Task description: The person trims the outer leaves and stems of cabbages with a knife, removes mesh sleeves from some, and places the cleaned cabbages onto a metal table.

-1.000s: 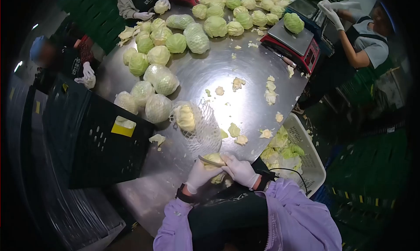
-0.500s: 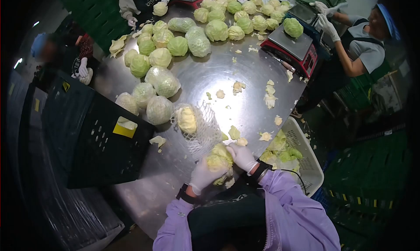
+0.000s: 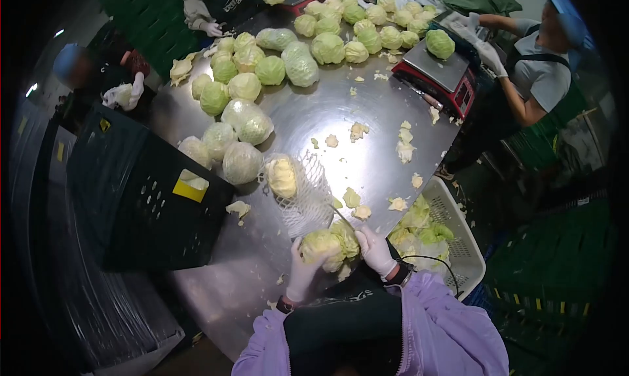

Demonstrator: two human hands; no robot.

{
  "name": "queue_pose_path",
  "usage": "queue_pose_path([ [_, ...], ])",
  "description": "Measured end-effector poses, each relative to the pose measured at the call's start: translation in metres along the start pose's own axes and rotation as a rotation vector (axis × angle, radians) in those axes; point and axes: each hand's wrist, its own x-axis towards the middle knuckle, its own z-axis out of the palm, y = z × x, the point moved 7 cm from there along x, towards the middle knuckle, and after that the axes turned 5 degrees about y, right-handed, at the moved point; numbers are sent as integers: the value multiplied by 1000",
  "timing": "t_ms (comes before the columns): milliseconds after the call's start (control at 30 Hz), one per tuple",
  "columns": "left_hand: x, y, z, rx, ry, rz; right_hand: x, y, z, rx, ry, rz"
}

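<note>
At the table's near edge my gloved left hand (image 3: 305, 268) is wrapped round the left side of a pale yellow-green cabbage (image 3: 320, 243). Leafy green parts show on its right side. My gloved right hand (image 3: 376, 253) is closed on a thin knife (image 3: 342, 217), whose narrow blade points up and left over the table, just right of the leaves. Its handle is hidden in the fist. Beyond my hands, a peeled yellowish cabbage (image 3: 282, 178) lies on white foam netting (image 3: 303, 209). A trimmed stem piece (image 3: 361, 212) sits near the blade.
Wrapped cabbages (image 3: 241, 162) and bare ones (image 3: 327, 48) stand across the metal table (image 3: 295, 123). A dark crate (image 3: 151, 199) is at left, a white leaf basket (image 3: 464, 245) at right. A red scale (image 3: 436, 71) holds one cabbage. Three co-workers stand around the table.
My right hand has moved slightly right and down, away from the cabbage, and the blade now shows. The cabbage is turned in my left hand. The co-worker at the top has raised a cabbage.
</note>
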Motion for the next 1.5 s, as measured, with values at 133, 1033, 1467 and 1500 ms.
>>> queue_pose_path([
  [133, 24, -17, 16, -768, -385, -241, 1, 10, -28, 385, -27, 408],
  [1033, 46, 8, 45, -107, -303, 85, -6, 33, 14, 592, -338, 415],
  [1467, 29, 16, 44, 89, -510, 233, -25, 57, 2, 686, -200, 753],
  [1500, 25, 17, 39, 92, -518, 230, -16, 46, -2, 657, -159, 659],
])
